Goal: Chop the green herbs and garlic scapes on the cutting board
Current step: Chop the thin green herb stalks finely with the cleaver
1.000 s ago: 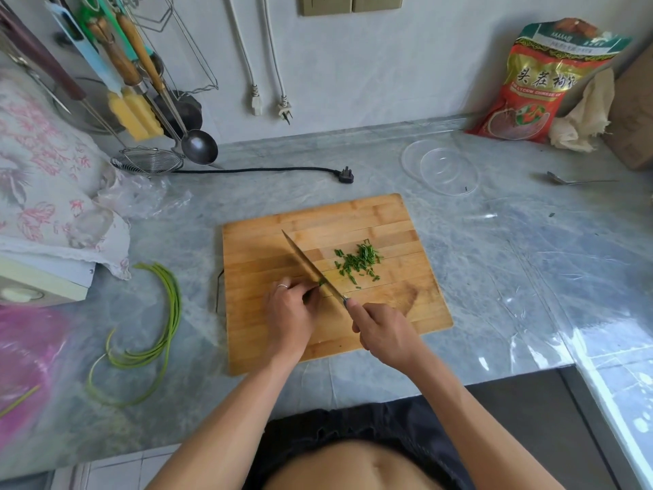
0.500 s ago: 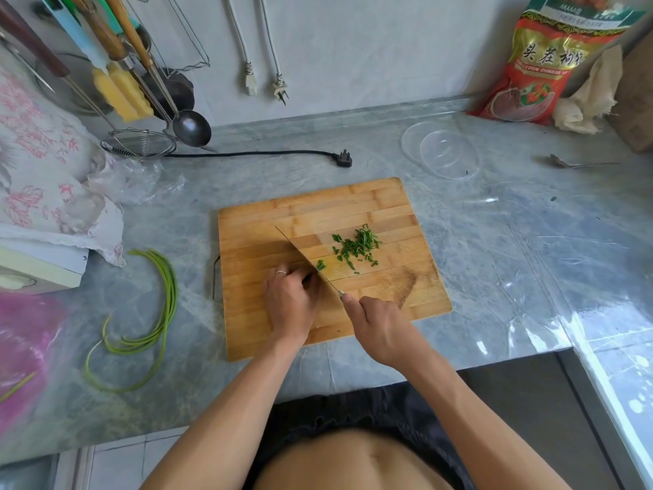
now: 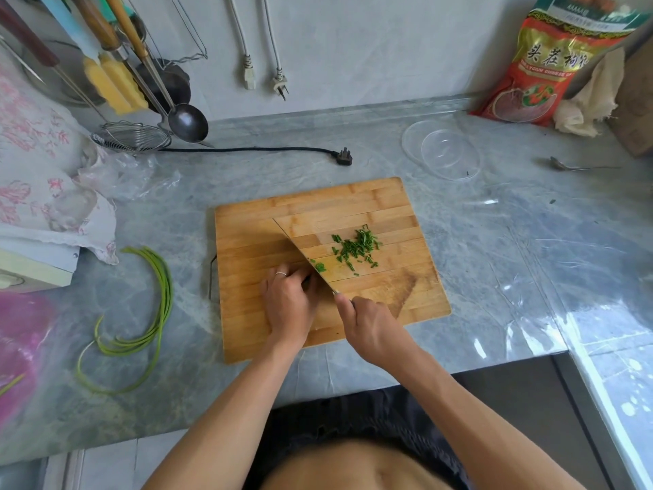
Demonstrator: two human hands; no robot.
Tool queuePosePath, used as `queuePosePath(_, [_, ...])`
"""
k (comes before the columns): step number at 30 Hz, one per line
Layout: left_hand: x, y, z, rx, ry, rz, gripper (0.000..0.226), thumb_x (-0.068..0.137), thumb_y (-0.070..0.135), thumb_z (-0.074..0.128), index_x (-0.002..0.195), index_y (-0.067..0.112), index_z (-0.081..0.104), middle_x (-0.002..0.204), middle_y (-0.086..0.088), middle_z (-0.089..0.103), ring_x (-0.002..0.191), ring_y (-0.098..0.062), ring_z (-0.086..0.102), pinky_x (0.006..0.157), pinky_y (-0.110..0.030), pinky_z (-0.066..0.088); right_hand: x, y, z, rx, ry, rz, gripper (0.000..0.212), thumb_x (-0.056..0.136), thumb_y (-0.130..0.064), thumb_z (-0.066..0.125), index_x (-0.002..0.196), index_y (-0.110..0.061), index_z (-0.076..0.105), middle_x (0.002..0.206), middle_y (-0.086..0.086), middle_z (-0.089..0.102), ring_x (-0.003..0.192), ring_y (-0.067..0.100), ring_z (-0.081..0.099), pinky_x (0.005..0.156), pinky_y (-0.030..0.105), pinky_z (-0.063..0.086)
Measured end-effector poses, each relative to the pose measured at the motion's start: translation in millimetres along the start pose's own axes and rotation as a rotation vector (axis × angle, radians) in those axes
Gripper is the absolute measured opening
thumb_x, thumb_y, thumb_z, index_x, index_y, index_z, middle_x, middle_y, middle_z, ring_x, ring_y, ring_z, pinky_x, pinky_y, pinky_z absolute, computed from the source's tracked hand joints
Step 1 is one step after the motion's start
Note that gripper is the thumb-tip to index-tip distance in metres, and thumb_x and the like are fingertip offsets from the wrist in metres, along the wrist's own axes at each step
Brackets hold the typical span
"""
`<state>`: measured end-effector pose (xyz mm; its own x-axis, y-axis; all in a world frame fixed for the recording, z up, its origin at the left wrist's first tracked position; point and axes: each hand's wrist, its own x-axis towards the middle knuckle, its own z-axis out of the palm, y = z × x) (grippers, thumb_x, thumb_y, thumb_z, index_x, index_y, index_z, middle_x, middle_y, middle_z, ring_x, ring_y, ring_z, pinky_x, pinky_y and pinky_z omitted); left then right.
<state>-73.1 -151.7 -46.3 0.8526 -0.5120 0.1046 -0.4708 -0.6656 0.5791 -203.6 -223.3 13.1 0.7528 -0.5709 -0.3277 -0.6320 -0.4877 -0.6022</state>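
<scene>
A bamboo cutting board [image 3: 353, 203] lies on the grey marble counter. A small pile of chopped green herbs [image 3: 357, 247] sits right of its middle. My right hand [image 3: 371, 327] grips the handle of a wide knife [image 3: 296, 242], whose blade stands on the board just left of the pile. My left hand [image 3: 288, 302], wearing a ring, lies curled on the board against the blade's left side; what its fingertips hold is hidden. A bit of green [image 3: 320, 267] shows by the blade. Long curved garlic scapes [image 3: 155, 305] lie on the counter left of the board.
A clear plastic lid [image 3: 441, 150] and a spoon [image 3: 579, 166] lie behind the board to the right, near a red food bag [image 3: 551, 61]. A black plug and cord [image 3: 344, 156], a strainer [image 3: 132, 136] and hung utensils stand at back left. A floral cloth [image 3: 42, 185] covers the left.
The knife blade has come down onto the board and edged left, and my left hand has drawn back slightly along with it. The chopped pile stays put.
</scene>
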Motion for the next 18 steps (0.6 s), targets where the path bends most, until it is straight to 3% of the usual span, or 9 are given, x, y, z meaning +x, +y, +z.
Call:
queuePosePath(6, [1.4,0.9,1.6,-0.016,-0.008,0.012,0.012,0.087,0.028,0.069,0.076,0.027,0.074,0.078,0.002,0.063,0.083,-0.023,0.052,0.074,-0.037,0.036,15.5,-19.5,-10.8,-0.072,-0.114,0.024,0.059,0.101,-0.051,0.015,0.089,-0.008,0.053,0.067,0.002,0.046,0.057,0.017,0.041,0.054,0.032,0.034])
queuePosePath(14, [1.3,3.5,0.8,-0.024,0.015,0.04,0.009,0.086,0.023,0.071,0.088,0.029,0.078,0.081,0.003,0.063,0.083,-0.023,0.054,0.076,-0.035,0.035,24.1,-27.5,-16.4,-0.018,-0.08,0.06,0.053,0.102,-0.047,0.014,0.088,-0.01,0.05,0.065,0.0,0.043,0.071,0.025,0.048,0.062,0.034,0.036])
queuePosePath(18, [0.2,2.1,0.6,-0.021,0.018,0.054,0.007,0.084,0.022,0.072,0.087,0.025,0.078,0.084,0.003,0.065,0.083,-0.025,0.056,0.076,-0.038,0.04,25.2,-20.6,-15.3,0.022,-0.04,0.088,0.056,0.1,-0.051,0.015,0.087,-0.01,0.051,0.072,0.007,0.052,0.071,0.026,0.05,0.068,0.034,0.038])
